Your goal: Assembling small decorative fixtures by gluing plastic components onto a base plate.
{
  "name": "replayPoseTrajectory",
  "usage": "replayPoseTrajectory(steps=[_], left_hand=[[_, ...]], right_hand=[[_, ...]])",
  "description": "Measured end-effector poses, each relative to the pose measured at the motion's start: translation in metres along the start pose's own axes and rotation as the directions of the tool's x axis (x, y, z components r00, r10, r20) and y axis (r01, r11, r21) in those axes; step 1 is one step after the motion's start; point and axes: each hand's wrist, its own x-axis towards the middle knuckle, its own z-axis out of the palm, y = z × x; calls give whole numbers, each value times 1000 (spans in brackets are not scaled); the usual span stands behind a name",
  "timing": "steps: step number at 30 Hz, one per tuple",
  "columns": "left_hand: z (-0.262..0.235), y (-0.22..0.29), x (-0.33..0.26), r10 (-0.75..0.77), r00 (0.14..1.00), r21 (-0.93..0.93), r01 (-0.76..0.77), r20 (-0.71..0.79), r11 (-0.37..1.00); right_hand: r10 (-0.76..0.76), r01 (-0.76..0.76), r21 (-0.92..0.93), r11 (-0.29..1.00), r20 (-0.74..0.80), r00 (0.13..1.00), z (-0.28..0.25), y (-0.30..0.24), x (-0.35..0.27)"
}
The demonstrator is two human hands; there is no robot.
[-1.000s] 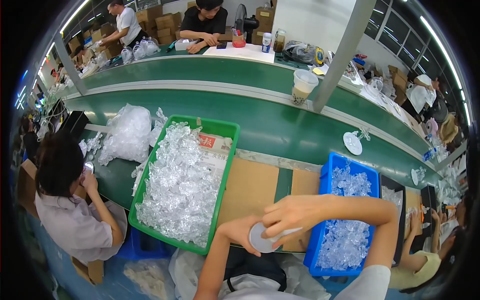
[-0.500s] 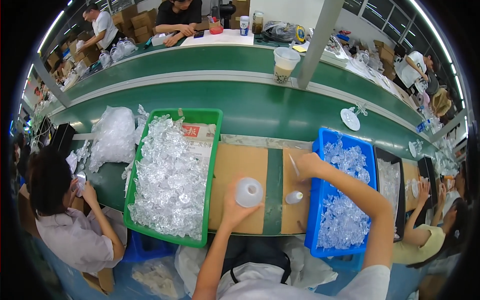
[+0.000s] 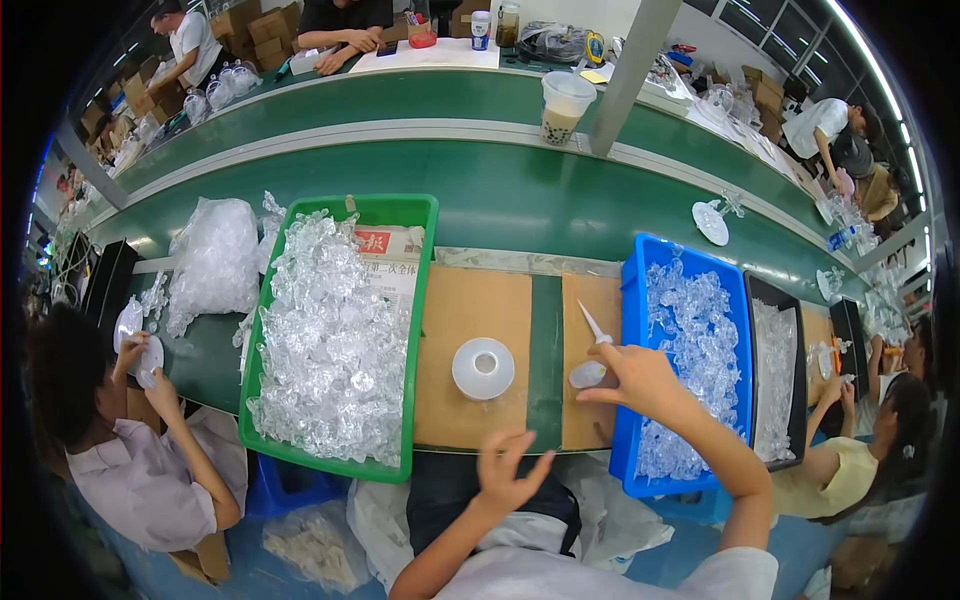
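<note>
A round, whitish translucent piece with a hole in its middle [image 3: 483, 368] rests on the brown cardboard [image 3: 480, 300] in front of me. Nearer my body is my left hand [image 3: 510, 475], open, its fingers spread and nothing in it. My right hand [image 3: 645, 380] reaches over the narrower cardboard strip [image 3: 590, 430], thumb and forefinger apart on either side of a small translucent bottle [image 3: 587, 375]. Whether they touch it cannot be made out. A thin white pointed cone [image 3: 594, 322] has its wide end close against the right fingers.
A green tray [image 3: 425, 290] heaped with clear plastic pieces stands at left. A blue tray [image 3: 632, 300] of similar pieces lies under my right forearm, beside a black tray [image 3: 798, 360]. A lidded drink cup [image 3: 565, 105] is on the back ledge. Co-workers sit on both sides.
My left hand has let go of the round piece and drawn back toward me. The right hand has come down from beside the pointed cone to the small bottle, its fingers opening.
</note>
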Motion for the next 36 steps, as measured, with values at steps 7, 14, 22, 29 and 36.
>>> replayPoseTrajectory(steps=[7, 14, 22, 29, 36], left_hand=[[50, 30, 44, -180, 979, -9, 182, 90, 983], [21, 37, 50, -278, 847, -532, 507, 453, 678], [-23, 21, 49, 305, 559, -635, 633, 771, 444], [-13, 1, 54, 50, 590, -549, 714, 806, 435], [37, 10, 62, -260, 954, -224, 289, 151, 931]], right_hand=[[33, -44, 65, 997, 166, 986, 5, -20, -18], [-210, 208, 353, 912, -33, 977, 0, -60, -37], [-693, 662, 495, 562, -155, 704, -2, -87, -26], [-623, 556, 450, 698, 1, 782, -19, -76, -1], [-46, 73, 123, 990, -206, 977, 7, -57, -16]])
